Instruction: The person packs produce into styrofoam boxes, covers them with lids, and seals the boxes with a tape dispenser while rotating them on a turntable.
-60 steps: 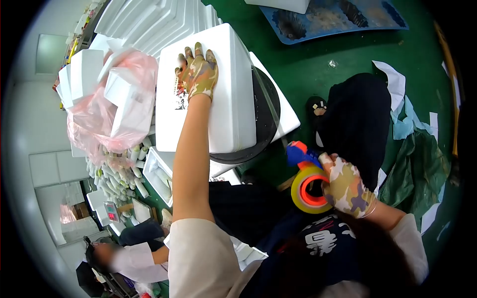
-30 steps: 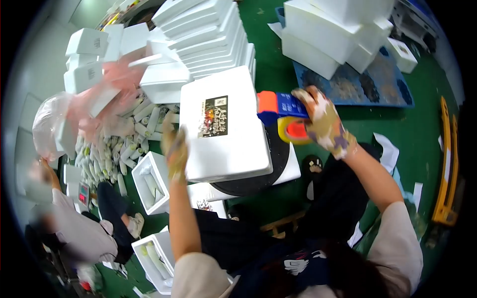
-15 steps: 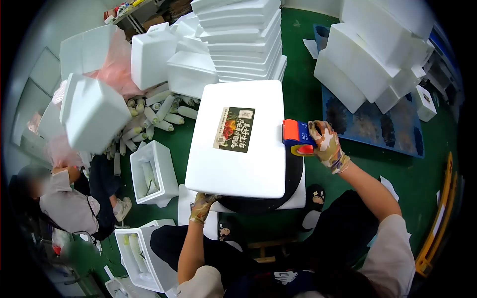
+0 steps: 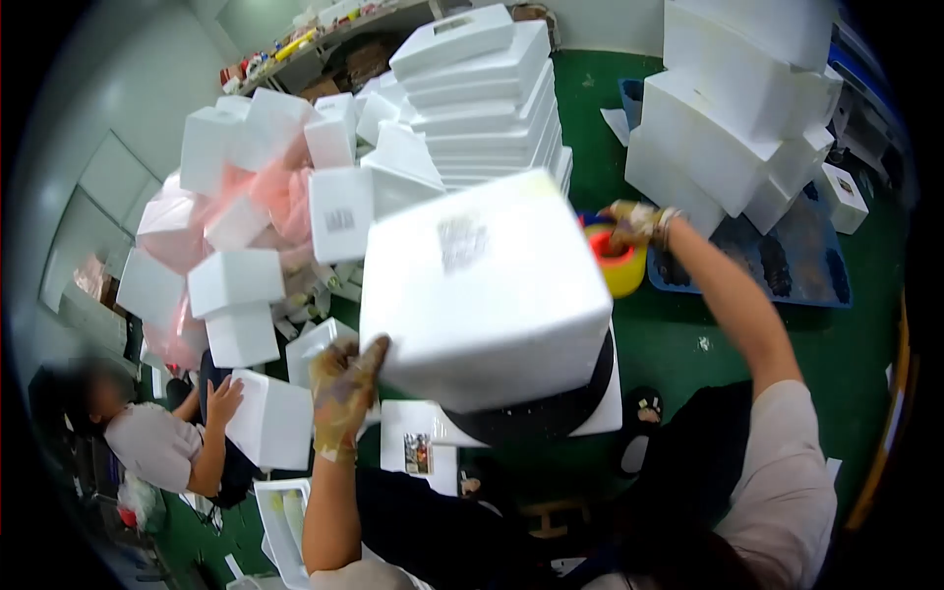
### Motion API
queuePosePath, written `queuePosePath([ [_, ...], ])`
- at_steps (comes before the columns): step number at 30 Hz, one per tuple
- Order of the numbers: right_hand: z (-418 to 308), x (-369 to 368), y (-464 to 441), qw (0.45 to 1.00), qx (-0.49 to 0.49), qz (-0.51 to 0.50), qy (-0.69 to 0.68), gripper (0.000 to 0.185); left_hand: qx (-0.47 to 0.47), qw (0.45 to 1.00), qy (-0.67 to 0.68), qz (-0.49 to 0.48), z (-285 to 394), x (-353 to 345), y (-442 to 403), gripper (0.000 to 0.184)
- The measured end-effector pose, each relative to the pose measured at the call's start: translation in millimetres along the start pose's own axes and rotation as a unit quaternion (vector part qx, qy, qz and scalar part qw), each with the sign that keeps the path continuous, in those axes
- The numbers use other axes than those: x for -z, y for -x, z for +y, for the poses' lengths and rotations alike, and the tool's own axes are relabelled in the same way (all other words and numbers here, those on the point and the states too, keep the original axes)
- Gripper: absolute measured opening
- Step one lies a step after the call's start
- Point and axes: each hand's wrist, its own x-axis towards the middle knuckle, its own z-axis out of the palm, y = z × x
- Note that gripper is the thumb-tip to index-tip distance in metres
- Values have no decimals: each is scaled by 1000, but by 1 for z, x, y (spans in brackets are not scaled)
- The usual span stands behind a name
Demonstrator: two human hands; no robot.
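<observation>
A white foam box [image 4: 482, 265] is in the middle of the head view, slightly blurred, with a grey square print on its upper face. Beneath it is a black round stand [image 4: 536, 418]. At the box's near left corner is my left hand [image 4: 342, 393], in a stained glove, fingers apart and the thumb seemingly touching the corner. My right hand [image 4: 639, 224], also gloved, grips a tape dispenser [image 4: 621, 267] with a yellow roll, close to the box's right side. Part of the dispenser is hidden behind the fingers.
Stacked foam lids [image 4: 492, 108] rise behind the box. Foam boxes with pink plastic [image 4: 280, 206] are piled at left. Near them a seated person [image 4: 157, 442] touches another foam box [image 4: 270, 421]. More boxes [image 4: 708, 128] stand on a blue pallet [image 4: 728, 280] at right.
The box has turned over: its dark picture label has given way to a grey print on top. My left hand has moved up and left; the dispenser has tilted and shifted slightly right.
</observation>
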Motion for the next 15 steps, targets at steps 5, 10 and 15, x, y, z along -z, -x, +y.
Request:
queuePosePath([
  [5,-26,0,0,992,-30,-72,-103,81,-148,988,-32,-11,1,-6,31,40],
  [10,-19,6,-35,988,11,-147,-53,72,-567,723,-267,-291,117,-92,14,92],
  [15,-4,6,-25,989,66,-130,-15,72,-617,602,-389,-325,133,-147,-43,76],
])
